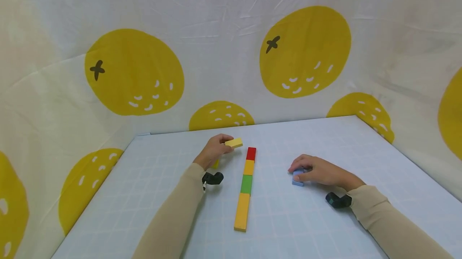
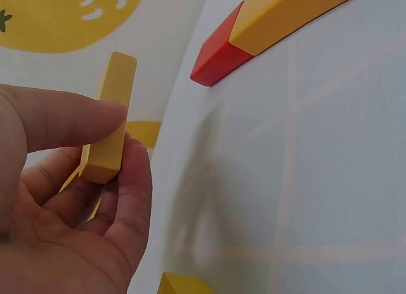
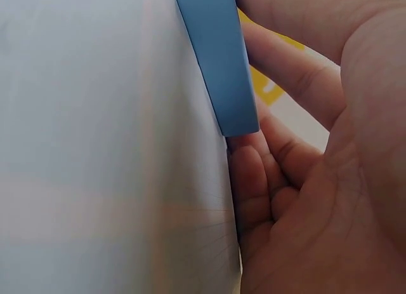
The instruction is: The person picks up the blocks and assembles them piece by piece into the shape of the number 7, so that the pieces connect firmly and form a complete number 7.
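My left hand (image 1: 213,150) pinches a pale yellow block (image 1: 234,142) between thumb and fingers, raised above the table. In the left wrist view the thumb lies across this block (image 2: 117,75). Below that hand, partly hidden by it, a brighter yellow block (image 1: 215,164) lies on the table. On the other side, my right hand (image 1: 319,170) grips a blue block (image 1: 298,183) at the tabletop, its thumb and fingers around the sides. Between the hands runs a straight row: red block (image 1: 251,153), orange block (image 1: 248,167), green block (image 1: 246,184) and longer orange block (image 1: 242,212), end to end.
A pale checked cloth covers the table (image 1: 288,227). Behind and beside it hangs a white curtain (image 1: 223,50) printed with large yellow fruit. Black wrist devices sit at the left cuff (image 1: 213,178) and the right cuff (image 1: 338,200).
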A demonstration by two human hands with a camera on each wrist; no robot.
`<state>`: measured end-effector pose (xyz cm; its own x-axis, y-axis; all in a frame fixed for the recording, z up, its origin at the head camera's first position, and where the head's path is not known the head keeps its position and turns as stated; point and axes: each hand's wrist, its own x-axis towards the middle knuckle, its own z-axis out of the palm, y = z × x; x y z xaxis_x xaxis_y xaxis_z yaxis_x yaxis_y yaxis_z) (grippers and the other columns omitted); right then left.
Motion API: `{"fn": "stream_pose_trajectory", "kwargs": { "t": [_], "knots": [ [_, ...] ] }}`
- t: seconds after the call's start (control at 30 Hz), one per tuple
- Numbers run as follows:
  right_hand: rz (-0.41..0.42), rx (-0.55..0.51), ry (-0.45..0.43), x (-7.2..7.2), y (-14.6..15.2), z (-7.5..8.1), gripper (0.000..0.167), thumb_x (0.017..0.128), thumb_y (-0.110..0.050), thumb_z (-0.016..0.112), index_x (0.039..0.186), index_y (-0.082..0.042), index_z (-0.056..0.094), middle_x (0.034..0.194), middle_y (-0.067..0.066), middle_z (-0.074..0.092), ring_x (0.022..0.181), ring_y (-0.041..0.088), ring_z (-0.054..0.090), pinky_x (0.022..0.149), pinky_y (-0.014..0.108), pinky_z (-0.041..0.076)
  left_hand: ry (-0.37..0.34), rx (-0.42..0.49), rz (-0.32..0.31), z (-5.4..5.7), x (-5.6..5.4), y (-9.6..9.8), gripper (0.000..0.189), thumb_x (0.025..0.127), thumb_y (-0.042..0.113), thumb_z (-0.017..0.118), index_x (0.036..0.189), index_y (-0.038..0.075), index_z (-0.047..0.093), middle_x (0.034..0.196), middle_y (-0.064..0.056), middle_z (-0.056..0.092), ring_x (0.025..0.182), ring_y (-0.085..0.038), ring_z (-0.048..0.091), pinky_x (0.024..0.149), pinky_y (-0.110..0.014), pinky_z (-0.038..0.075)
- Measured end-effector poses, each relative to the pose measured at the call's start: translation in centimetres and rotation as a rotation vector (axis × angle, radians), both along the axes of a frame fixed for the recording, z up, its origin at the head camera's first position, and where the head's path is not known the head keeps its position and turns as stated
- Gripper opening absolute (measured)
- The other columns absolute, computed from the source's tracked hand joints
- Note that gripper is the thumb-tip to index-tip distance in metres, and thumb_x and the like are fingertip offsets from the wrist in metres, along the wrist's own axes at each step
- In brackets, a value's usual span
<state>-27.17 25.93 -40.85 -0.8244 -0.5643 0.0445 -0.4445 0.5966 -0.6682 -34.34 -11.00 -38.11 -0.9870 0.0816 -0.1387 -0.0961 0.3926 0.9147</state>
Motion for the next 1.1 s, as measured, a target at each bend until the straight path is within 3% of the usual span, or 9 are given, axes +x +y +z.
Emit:
{"fn": "stream_pose_trajectory", "kwargs": {
  "t": [0.2,0.43,0.6,0.9,1.1],
  "knots": [
    [-0.007,-0.017,-0.025,-0.1,-0.2,-0.3,0.022,0.092,-0.039,0.073,0.11,-0.028,0.074,0.12,-0.005,0.059,0.116,0.025,0.051,0.1,0.051,0.039,0.022,-0.033,-0.01,-0.2,-0.2,0.0,0.033,0.092,0.011,0.073,0.124,0.017,0.065,0.125,-0.005,0.059,0.112,-0.027,0.053,0.102,-0.039,0.048],
    [-0.008,-0.01,0.0,0.0,-0.1,-0.3,0.024,0.091,-0.041,0.073,0.112,-0.028,0.073,0.12,-0.007,0.06,0.115,0.023,0.052,0.099,0.044,0.042,0.08,-0.079,-0.036,-0.1,-0.5,0.6,0.033,0.092,0.012,0.073,0.123,0.018,0.065,0.122,-0.004,0.06,0.109,-0.026,0.054,0.101,-0.039,0.048],
    [-0.023,0.0,0.003,0.0,0.1,-0.2,0.032,0.091,-0.042,0.073,0.119,-0.026,0.07,0.121,-0.007,0.06,0.114,0.023,0.052,0.098,0.043,0.042,0.114,-0.059,-0.014,0.0,-0.8,1.0,0.033,0.092,0.011,0.073,0.124,0.016,0.064,0.123,-0.004,0.061,0.109,-0.026,0.055,0.101,-0.038,0.048],
    [-0.019,-0.002,0.01,0.2,0.1,-0.1,0.035,0.091,-0.041,0.073,0.122,-0.025,0.069,0.122,-0.007,0.06,0.115,0.023,0.052,0.099,0.039,0.042,0.044,-0.075,0.076,0.1,-1.0,1.1,0.032,0.092,0.013,0.073,0.123,0.017,0.066,0.127,-0.005,0.06,0.111,-0.026,0.055,0.103,-0.04,0.047],
    [-0.028,0.006,0.005,0.3,-0.1,0.0,0.035,0.092,-0.042,0.072,0.122,-0.025,0.068,0.122,-0.007,0.06,0.115,0.023,0.052,0.1,0.045,0.042,0.005,-0.098,0.079,0.1,-1.6,0.6,0.03,0.092,0.012,0.072,0.122,0.018,0.067,0.127,-0.005,0.059,0.111,-0.027,0.054,0.103,-0.041,0.047]
  ]
}}
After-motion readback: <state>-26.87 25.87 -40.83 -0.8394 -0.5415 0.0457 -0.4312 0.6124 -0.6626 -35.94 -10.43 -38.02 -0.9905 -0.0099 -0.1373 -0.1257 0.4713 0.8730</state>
